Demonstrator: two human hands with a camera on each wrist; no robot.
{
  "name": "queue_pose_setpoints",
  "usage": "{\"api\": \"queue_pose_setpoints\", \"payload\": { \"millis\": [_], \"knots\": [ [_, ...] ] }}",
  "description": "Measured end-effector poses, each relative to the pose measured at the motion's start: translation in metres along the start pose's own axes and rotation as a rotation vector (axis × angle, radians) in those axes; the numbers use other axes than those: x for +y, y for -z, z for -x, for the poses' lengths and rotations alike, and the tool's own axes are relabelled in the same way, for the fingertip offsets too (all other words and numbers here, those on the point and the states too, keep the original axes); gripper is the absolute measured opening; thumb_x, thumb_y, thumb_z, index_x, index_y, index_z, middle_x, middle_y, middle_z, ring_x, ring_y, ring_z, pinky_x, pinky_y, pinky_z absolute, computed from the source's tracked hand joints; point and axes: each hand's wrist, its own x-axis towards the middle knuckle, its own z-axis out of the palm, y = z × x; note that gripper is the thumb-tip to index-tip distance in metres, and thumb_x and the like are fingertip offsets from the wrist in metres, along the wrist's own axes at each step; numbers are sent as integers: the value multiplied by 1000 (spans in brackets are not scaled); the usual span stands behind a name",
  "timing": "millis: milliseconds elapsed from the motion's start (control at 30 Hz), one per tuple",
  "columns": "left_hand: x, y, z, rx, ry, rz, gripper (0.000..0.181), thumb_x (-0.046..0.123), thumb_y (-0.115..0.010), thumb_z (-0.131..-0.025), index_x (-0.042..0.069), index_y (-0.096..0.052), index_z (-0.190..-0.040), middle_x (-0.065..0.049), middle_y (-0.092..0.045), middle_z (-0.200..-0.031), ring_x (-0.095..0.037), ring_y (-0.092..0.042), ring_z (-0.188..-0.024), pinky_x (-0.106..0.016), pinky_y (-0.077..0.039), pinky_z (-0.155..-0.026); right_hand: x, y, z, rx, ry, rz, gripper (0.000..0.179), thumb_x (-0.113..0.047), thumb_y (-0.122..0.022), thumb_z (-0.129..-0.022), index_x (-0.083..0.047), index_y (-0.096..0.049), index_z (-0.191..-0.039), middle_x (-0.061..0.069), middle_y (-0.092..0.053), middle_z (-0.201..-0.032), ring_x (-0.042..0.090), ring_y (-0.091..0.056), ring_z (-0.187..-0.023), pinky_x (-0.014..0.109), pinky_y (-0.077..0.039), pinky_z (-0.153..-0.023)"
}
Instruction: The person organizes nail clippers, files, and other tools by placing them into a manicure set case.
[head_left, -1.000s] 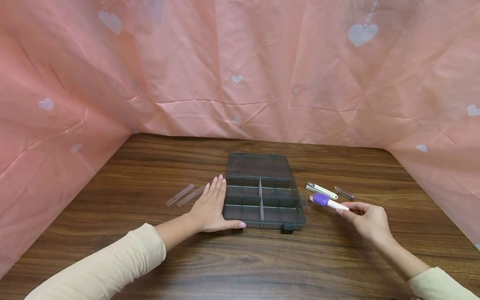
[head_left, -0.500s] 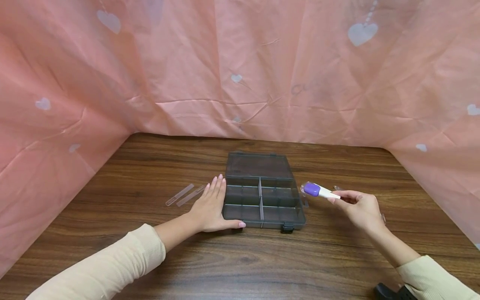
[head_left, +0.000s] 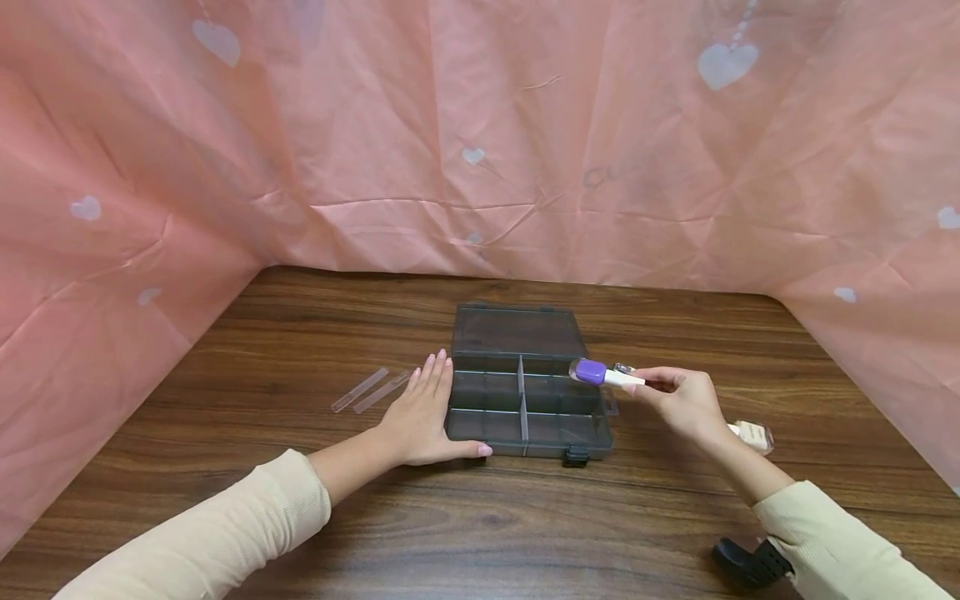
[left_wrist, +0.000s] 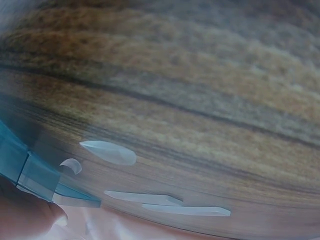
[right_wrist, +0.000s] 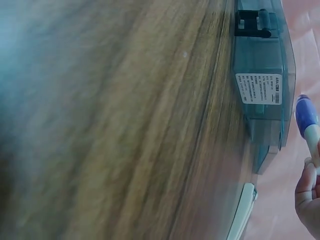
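Purple nail polish bottle (head_left: pixel 590 372) pinched in your right hand (head_left: pixel 682 404), at the right side of the storage box (head_left: pixel 551 451)

Nearest you, a black strap (head_left: pixel 753 565) shows beside your right sleeve (head_left: pixel 832 533). Farther in, a cream nail polish bottle (head_left: pixel 756 436) lies on the wooden table (head_left: pixel 480 533), just right of your right wrist, which hides part of it.

Your left hand (head_left: pixel 420 423) is spread: thumb stretched along the box's near edge, straight fingers along its left side. A black latch (head_left: pixel 575 456) faces you at the near right.

Your right hand pinches the purple bottle's white cap (head_left: pixel 624 378) between thumb and fingers. The relation that seems to matter most is this: the bottle points left from your fingertips, purple end leading, its long axis running roughly left to right. From the head it covers the right part of the far right compartment (head_left: pixel 543 387); how high it hangs you cannot tell. Your right hand is much the nearer; your left is across the box.

Clear divider strips (head_left: pixel 360 390) lie left of your left hand. A pale nail clipper (right_wrist: pixel 242 212) lies right of the box, mostly hidden by your right hand from the head. Farther still come the opened lid (head_left: pixel 517 331) and the pink curtain (head_left: pixel 375 108).
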Motion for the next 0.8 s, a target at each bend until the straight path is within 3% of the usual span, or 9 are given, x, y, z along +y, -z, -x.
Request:
{"api": "queue_pose_setpoints", "payload": {
  "millis": [367,800],
  "knots": [
    [0,-1,0,-4,14,-2,122,77,-53,-70,-5,-5,-147,-22,0,-155,-33,-2,-144,-44,-10,-118,-10,-15,-15,-87,22,-25,29,-19,-72,-81,3,-70,-99,13,-72,-83,-5,-53,-65,17,-44,-54],
    [1,0,2,-6,8,-1,121,76,-54,-70,-6,-8,-146,-22,0,-155,-34,0,-144,-45,-10,-118,-11,-38,-29,-95,135,31,16,-9,-75,-76,2,-73,-87,12,-69,-71,0,-48,-57,17,-41,-50]
  ]
}}
